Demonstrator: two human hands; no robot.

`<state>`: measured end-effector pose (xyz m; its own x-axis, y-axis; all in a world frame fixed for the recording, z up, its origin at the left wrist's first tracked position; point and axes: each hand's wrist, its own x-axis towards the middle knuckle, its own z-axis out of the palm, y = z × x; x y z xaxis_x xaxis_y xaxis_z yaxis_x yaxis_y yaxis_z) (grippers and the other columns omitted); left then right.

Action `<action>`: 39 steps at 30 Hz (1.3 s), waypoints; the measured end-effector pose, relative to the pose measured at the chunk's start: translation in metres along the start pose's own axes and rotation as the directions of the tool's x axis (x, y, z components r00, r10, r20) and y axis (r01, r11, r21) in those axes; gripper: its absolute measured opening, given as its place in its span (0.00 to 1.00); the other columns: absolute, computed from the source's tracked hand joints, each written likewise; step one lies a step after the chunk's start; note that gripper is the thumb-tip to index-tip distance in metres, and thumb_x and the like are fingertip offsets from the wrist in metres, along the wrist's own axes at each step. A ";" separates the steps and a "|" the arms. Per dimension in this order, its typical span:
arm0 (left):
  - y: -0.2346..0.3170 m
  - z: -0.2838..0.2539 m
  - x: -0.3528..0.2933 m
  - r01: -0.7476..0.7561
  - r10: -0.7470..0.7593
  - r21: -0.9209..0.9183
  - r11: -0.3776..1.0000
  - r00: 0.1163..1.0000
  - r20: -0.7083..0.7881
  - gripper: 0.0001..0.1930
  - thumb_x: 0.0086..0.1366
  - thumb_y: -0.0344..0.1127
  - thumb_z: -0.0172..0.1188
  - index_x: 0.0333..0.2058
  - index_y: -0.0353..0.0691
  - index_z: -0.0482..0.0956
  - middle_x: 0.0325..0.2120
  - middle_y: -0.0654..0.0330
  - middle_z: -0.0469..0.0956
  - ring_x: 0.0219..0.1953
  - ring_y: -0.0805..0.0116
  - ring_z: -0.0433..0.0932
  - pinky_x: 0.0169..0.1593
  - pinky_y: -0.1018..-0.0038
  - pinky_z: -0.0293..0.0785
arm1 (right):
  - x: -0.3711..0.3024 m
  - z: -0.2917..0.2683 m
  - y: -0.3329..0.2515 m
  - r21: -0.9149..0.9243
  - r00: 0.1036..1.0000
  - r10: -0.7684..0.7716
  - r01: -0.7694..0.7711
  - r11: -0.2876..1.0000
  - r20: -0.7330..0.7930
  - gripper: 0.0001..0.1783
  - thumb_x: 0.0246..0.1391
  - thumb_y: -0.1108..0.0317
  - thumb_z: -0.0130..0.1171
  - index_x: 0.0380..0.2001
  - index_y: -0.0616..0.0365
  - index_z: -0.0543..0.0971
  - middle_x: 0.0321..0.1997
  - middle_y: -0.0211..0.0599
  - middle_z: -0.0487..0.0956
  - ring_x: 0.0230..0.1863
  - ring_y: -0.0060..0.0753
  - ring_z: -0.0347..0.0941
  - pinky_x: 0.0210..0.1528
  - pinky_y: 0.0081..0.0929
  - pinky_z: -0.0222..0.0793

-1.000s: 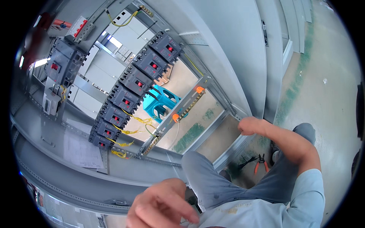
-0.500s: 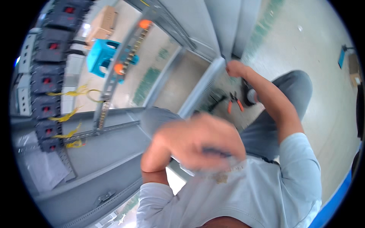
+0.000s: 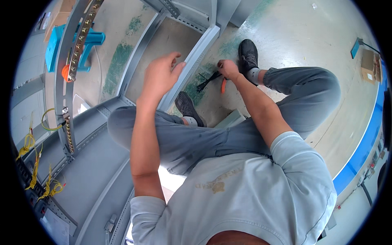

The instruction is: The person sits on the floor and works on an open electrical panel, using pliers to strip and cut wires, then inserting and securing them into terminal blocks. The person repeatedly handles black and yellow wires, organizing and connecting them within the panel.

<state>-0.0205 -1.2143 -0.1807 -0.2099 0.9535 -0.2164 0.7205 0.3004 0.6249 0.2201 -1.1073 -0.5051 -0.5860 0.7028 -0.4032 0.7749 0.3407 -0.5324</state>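
My left hand [image 3: 160, 78] is raised over the grey metal cabinet frame [image 3: 188, 65], its thumb apart from loosely bent fingers and nothing visible between them. Low near the floor, my right hand [image 3: 229, 68] has its fingers curled together; whatever they may hold is hidden. Pliers with orange handles [image 3: 223, 85] lie right beside and partly under that hand and forearm, with only one handle showing. A bundle of thin black strips [image 3: 207, 82], resembling cable ties, lies on the floor to the left of the pliers.
At left, a metal upright [image 3: 65, 53] carries a bar with brass screws and an orange insulator [image 3: 66, 73]. Yellow wires [image 3: 30, 149] hang lower left. A blue stool [image 3: 55, 47] stands beyond. My shoes [image 3: 248, 55] flank the tools. A cardboard box [image 3: 369, 65] sits far right.
My left hand has swung away from my chest, up and forward over the frame. My right hand has come from the frame's corner down to the pliers. The view has shifted rightward.
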 end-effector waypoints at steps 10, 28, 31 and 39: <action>-0.036 -0.011 0.008 -0.059 0.059 0.113 0.992 0.998 0.009 0.17 0.64 0.39 0.64 0.48 0.37 0.81 0.32 0.52 0.82 0.35 0.55 0.82 0.41 0.65 0.76 | -0.003 0.024 -0.040 -0.176 0.954 -0.276 0.293 0.940 0.116 0.17 0.49 0.67 0.61 0.44 0.50 0.81 0.44 0.46 0.79 0.48 0.53 0.78 0.49 0.47 0.76; -0.052 -0.014 -0.011 -0.013 -0.001 0.153 0.988 0.996 0.090 0.19 0.65 0.42 0.61 0.50 0.38 0.80 0.43 0.42 0.81 0.45 0.39 0.80 0.51 0.53 0.76 | -0.034 0.122 -0.053 -0.298 0.798 -0.545 0.602 0.741 0.257 0.08 0.53 0.66 0.54 0.30 0.50 0.83 0.35 0.43 0.82 0.40 0.46 0.81 0.40 0.45 0.77; -0.044 -0.014 -0.007 -0.063 0.058 0.123 0.990 0.997 0.041 0.18 0.64 0.43 0.62 0.48 0.40 0.79 0.41 0.45 0.82 0.46 0.42 0.80 0.48 0.51 0.76 | -0.031 0.123 -0.066 -0.384 0.845 -0.415 0.526 0.759 0.337 0.10 0.53 0.66 0.53 0.28 0.51 0.84 0.39 0.44 0.83 0.43 0.47 0.82 0.42 0.44 0.79; -0.070 0.005 0.003 -0.035 0.024 0.151 0.988 0.997 0.073 0.19 0.62 0.43 0.63 0.49 0.42 0.81 0.41 0.49 0.84 0.46 0.46 0.82 0.48 0.55 0.78 | -0.033 0.078 -0.088 -0.286 0.810 -0.501 0.579 0.763 0.304 0.09 0.43 0.66 0.62 0.30 0.56 0.84 0.36 0.46 0.83 0.40 0.53 0.82 0.41 0.47 0.79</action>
<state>-0.0684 -1.2323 -0.2293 -0.1434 0.9561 -0.2556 0.8188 0.2597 0.5120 0.1528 -1.2095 -0.5029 -0.9349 0.2089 -0.2868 0.3199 0.8458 -0.4270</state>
